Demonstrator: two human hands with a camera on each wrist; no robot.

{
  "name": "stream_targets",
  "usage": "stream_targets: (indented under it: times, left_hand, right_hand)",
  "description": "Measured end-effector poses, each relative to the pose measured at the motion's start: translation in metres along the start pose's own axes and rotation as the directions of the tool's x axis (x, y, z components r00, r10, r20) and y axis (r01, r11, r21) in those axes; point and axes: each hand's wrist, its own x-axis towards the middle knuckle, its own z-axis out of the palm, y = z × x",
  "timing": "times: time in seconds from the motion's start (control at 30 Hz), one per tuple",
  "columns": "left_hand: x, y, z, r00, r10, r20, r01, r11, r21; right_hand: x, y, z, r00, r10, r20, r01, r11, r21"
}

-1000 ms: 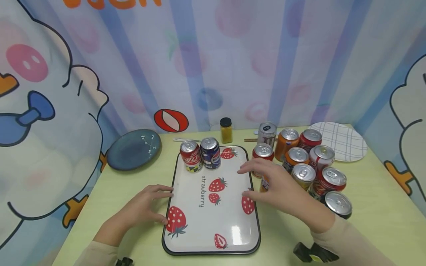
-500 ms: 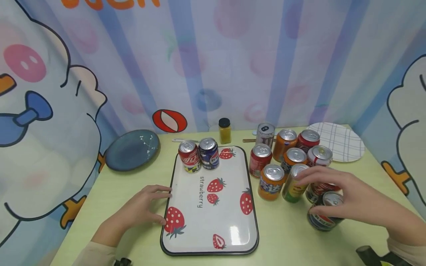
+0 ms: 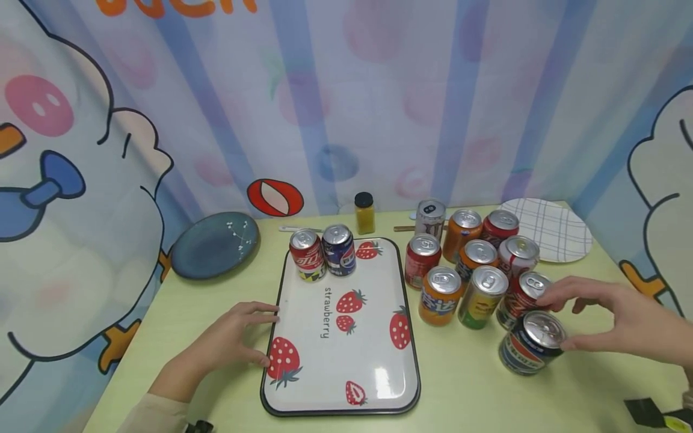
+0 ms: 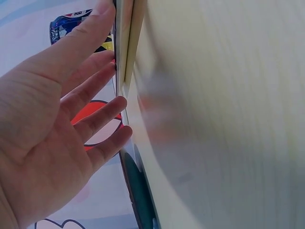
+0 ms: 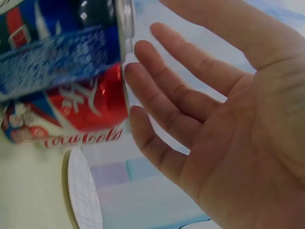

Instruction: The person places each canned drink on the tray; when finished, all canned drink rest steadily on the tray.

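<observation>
My right hand (image 3: 617, 313) is beside the dark blue soda can (image 3: 525, 352) at the near right, thumb and fingers spread apart. In the right wrist view, the right hand (image 5: 219, 124) has relaxed fingers with nothing between them, close to the tops of the blue can (image 5: 62, 67) and a red cola can (image 5: 90, 102). My left hand (image 3: 227, 337) lies at the left edge of the white strawberry tray (image 3: 319, 376), fingertips right at its rim. On the tray's far left corner stand a red soda can (image 3: 308, 257) and a blue Pepsi can (image 3: 341, 252).
Several soda cans, among them an orange one (image 3: 440, 300) and a yellow-green one (image 3: 480, 300), crowd right of the tray. Behind are a checked white plate (image 3: 563, 231), a dark teal plate (image 3: 211, 246) and a small yellow jar (image 3: 365, 216) with a black lid.
My right hand has moved from over the tray's right edge, past the cans, to the right side of the near dark blue can. The left hand has stayed in place.
</observation>
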Motion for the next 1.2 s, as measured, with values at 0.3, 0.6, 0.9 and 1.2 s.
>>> stream_targets:
  times: [0.3,0.6,0.9,1.2]
  left_hand:
    - [0.0,-0.002,0.002,1.0,0.011,-0.014,-0.011,1.0,-0.002]
    - [0.0,-0.003,0.004,1.0,0.017,-0.021,-0.017,1.0,0.003]
    - [0.0,-0.005,0.004,0.999,0.027,-0.022,-0.027,1.0,-0.005]
    - [0.0,-0.007,0.005,0.999,0.027,-0.019,-0.027,1.0,-0.007]
  right_hand:
    - [-0.006,0.005,0.008,0.994,0.096,0.053,-0.092,0.993,-0.074]
    - [-0.006,-0.007,0.014,0.997,0.072,0.031,-0.067,0.986,-0.155]
    - [-0.006,-0.014,0.019,1.0,0.001,0.013,0.0,0.997,-0.075]
    - [-0.003,-0.031,0.031,0.97,-0.189,-0.151,0.195,0.981,0.023]
